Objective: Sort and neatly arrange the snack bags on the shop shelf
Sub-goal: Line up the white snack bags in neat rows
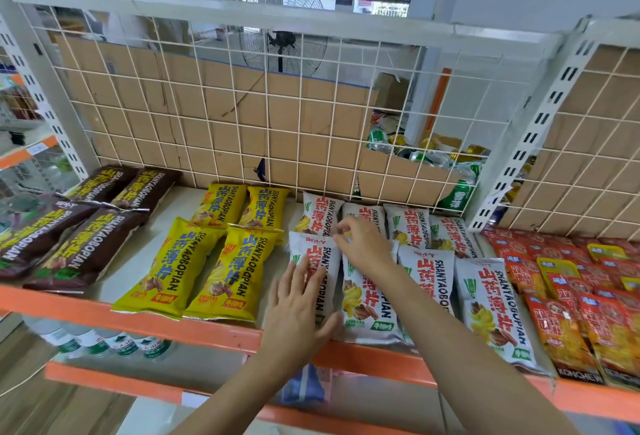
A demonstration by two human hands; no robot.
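On the white metal shelf with the orange front rail [138,313], the sorting by colour is judged largely done. 4 yellow foil snack bags [166,271] are laid flat in 2 rows and serve as the landmark. 4 brown foil snack bags [86,247] are grouped to their left. 8 white foil snack bags [491,310] are ranged in 2 rows to their right, and small red packets [561,323] are piled further right again. The left hand [298,310] is laid flat, fingers straight and spread, on the front white bag nearest the yellow bags [320,261]. The right hand [363,247], just beyond it, is curled with its fingertips pinched where the 2 white rows meet; which bag is held cannot be told. What is left appears to be squaring up: the white bags overlap and lie slightly askew, the brown ones slant, and the red packets look loosely heaped.
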